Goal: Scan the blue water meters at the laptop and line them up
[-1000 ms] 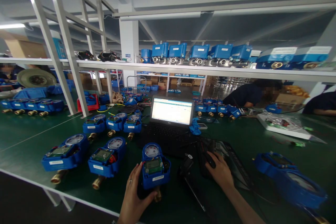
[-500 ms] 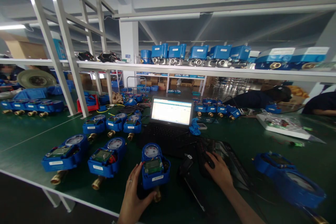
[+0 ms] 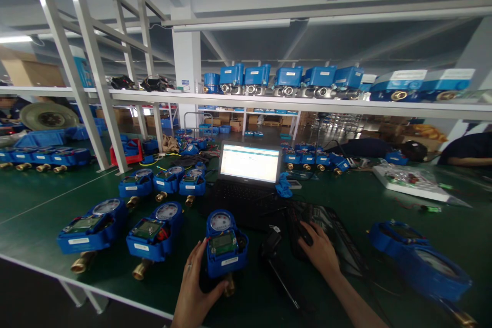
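My left hand (image 3: 196, 284) grips a blue water meter (image 3: 226, 256) at its left side, the thumb at the brass pipe end. The meter lies on the green table, its round dial at the far end and a green circuit board exposed in the nearer part. My right hand (image 3: 321, 251) is curled over a black computer mouse (image 3: 305, 236) on a dark mat (image 3: 342, 246). Between the hands rests a black handheld scanner (image 3: 279, 269). Behind them an open laptop (image 3: 249, 164) shows a bright page, its text too small to read.
Several more blue water meters (image 3: 90, 225) stand to the left. Others (image 3: 421, 261) lie at the right, blurred. A bagged white tray (image 3: 415, 184) sits at the back right. Blue meters (image 3: 288, 76) line the shelf (image 3: 269, 98) above. A co-worker's sleeve (image 3: 467, 148) shows at the far right.
The view has shifted slightly. A co-worker across the table has bent lower. Both my hands keep their places on the water meter and the mouse.
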`<state>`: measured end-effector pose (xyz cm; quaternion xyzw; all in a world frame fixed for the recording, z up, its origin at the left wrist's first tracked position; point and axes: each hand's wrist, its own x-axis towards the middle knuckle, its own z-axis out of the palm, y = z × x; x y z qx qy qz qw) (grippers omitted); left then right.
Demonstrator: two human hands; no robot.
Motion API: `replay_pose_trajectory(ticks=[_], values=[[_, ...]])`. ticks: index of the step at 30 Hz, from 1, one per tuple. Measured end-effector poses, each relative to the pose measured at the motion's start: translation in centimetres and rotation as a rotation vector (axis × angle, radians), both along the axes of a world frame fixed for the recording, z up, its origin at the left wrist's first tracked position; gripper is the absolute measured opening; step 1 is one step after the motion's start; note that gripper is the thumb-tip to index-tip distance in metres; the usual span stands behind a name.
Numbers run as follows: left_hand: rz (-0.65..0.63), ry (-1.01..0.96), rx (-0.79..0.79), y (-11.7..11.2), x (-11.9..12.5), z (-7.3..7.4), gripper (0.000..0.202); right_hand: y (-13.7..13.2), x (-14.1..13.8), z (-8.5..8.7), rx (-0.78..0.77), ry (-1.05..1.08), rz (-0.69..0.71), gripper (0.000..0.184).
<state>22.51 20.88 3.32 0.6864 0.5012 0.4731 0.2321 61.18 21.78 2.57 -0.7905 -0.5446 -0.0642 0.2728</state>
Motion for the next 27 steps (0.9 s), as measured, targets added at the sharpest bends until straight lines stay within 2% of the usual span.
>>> replay_pose_trajectory(ticks=[10, 19, 27], values=[[0.008, -0.001, 0.009, -0.10, 0.13, 0.14, 0.076, 0.14, -0.04, -0.18, 0.040, -0.019, 0.004, 0.045], [0.005, -0.007, -0.050, -0.25, 0.08, 0.45, 0.077, -0.03, -0.05, -0.07, 0.024, 0.014, 0.009, 0.045], [-0.009, -0.001, -0.036, -0.16, -0.01, 0.21, 0.078, 0.00, -0.06, -0.13, 0.044, 0.000, 0.011, 0.046]])
